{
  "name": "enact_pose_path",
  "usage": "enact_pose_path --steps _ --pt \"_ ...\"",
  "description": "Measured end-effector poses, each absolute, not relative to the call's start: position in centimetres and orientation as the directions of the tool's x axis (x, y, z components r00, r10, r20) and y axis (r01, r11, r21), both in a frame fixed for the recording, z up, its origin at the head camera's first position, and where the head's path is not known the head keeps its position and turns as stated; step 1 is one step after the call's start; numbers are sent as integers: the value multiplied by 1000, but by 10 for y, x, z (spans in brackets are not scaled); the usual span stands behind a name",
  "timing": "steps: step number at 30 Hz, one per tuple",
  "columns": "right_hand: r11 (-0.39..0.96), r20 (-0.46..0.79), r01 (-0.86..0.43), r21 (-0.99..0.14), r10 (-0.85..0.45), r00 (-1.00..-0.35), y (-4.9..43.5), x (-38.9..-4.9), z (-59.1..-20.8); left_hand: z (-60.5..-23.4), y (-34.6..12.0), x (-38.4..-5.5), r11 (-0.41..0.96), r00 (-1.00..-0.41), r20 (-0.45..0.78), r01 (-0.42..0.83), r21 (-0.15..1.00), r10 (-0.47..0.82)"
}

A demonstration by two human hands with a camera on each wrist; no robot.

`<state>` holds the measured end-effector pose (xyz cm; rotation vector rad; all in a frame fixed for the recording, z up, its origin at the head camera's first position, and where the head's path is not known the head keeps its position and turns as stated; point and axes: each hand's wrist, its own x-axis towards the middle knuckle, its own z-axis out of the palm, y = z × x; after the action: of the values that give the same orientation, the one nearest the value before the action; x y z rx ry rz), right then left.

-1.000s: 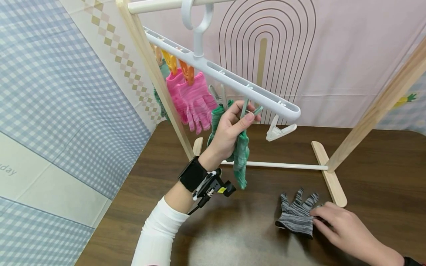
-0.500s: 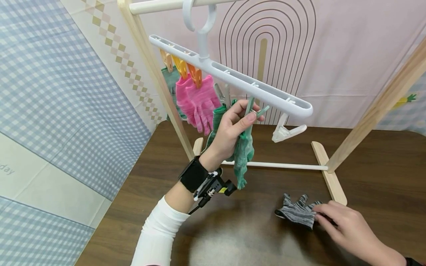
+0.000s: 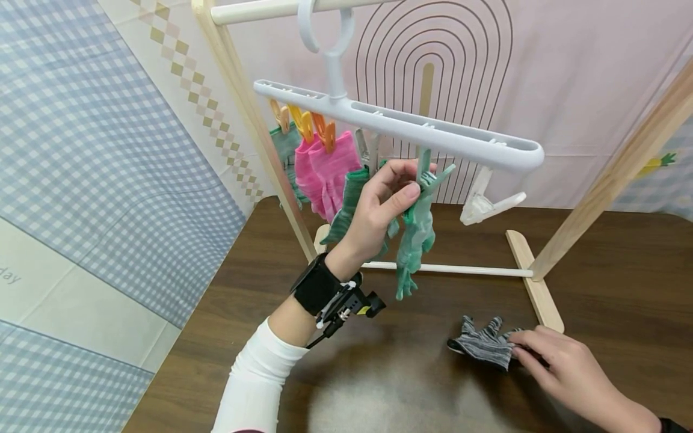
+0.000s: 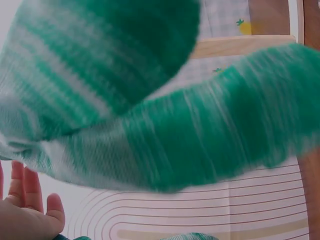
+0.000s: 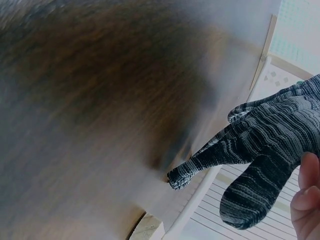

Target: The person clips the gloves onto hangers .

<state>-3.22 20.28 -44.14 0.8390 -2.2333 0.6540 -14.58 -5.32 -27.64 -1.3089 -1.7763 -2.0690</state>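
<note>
My left hand (image 3: 376, 204) is raised beside a green clothespin (image 3: 426, 174) on the white hanger (image 3: 449, 135). Its thumb and fingers stand apart, with the fingertips right next to the pin. From that pin dangles a green striped glove (image 3: 417, 240). Another green glove (image 3: 349, 204) hangs behind the hand from a grey clothespin (image 3: 370, 150). In the left wrist view, blurred green knit (image 4: 200, 130) covers much of the picture above the fingers. Low on the right, my right hand (image 3: 574, 367) pinches a grey-black striped glove (image 3: 484, 346) just over the table.
Pink gloves (image 3: 325, 174) hang from yellow and orange clothespins (image 3: 325, 132), with a green glove (image 3: 286, 153) farther left. A white clothespin (image 3: 482, 201) dangles at the hanger's right end. The wooden rack (image 3: 612, 174) stands on the brown table (image 3: 373, 385).
The hanger has turned and its right end has swung right, carrying the green pin and glove away from the left fingers. The grey-black glove has tilted in the right hand.
</note>
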Motion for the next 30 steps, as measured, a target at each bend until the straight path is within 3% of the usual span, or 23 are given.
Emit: enact_pose_path --steps 8,21,30 --pt "670 696 -702 -242 -385 -606 204 -32 -439 -281 -53 -145 -260 -607 685 642 721 402" --pt "631 767 -746 -212 -365 -527 203 -36 -446 -278 -53 -133 -182 -556 752 748 638 354" --pt "660 721 -715 -231 -377 -581 204 -33 -442 -277 -53 -124 -97 -497 833 842 530 242"
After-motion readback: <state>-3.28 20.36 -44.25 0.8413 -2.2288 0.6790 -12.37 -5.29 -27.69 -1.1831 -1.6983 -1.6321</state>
